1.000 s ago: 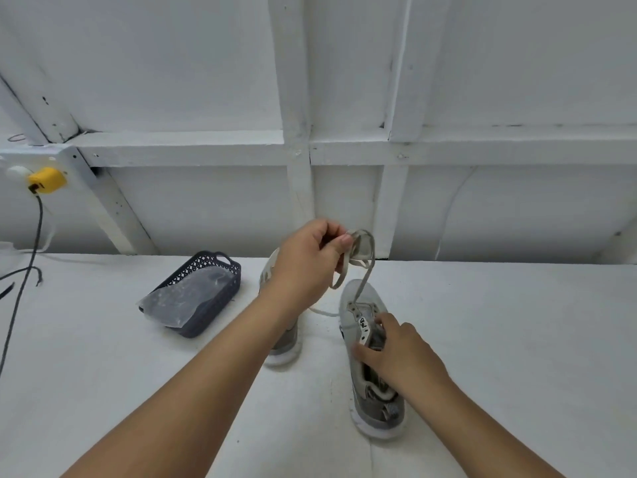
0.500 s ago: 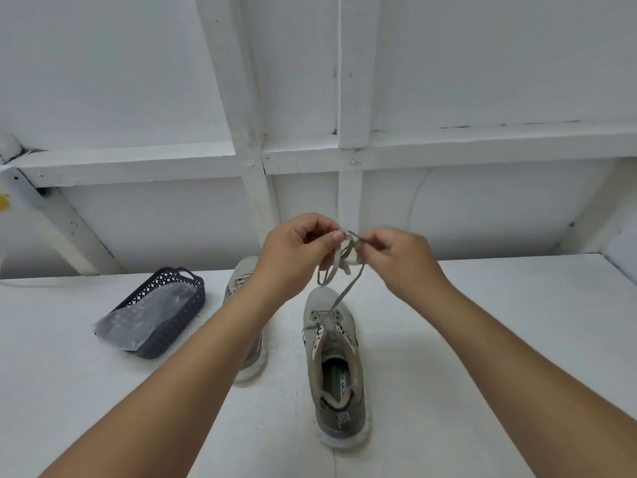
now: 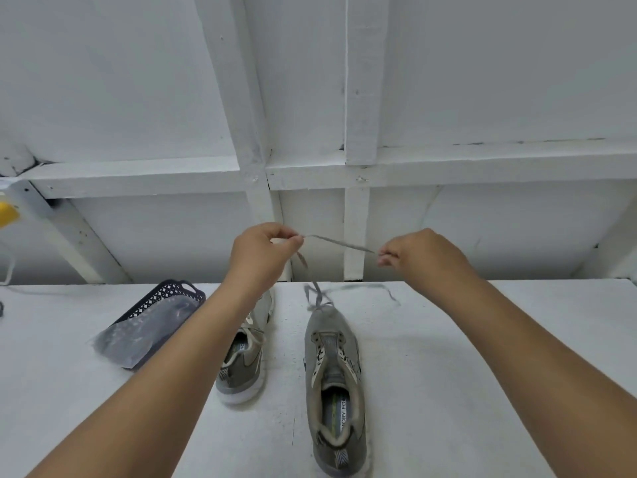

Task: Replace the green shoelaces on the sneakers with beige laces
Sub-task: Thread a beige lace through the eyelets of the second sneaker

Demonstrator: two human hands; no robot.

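White worktop (image 3: 465,357) carried dark basket (image 3: 165,298) at 9 o'clock, two sneakers; right sneaker (image 3: 332,381) insole read "MORY FOA". Left hand (image 3: 262,251) and right hand (image 3: 417,255) pinched lace (image 3: 339,243) taut.

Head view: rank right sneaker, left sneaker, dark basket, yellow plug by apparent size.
1. Right sneaker, nearest the camera, so partly inflated.
2. Dark basket and left sneaker: unsure, since a forearm hides part of the sneaker and a plastic bag covers much of the basket.
3. Yellow plug, cut off by the frame edge.
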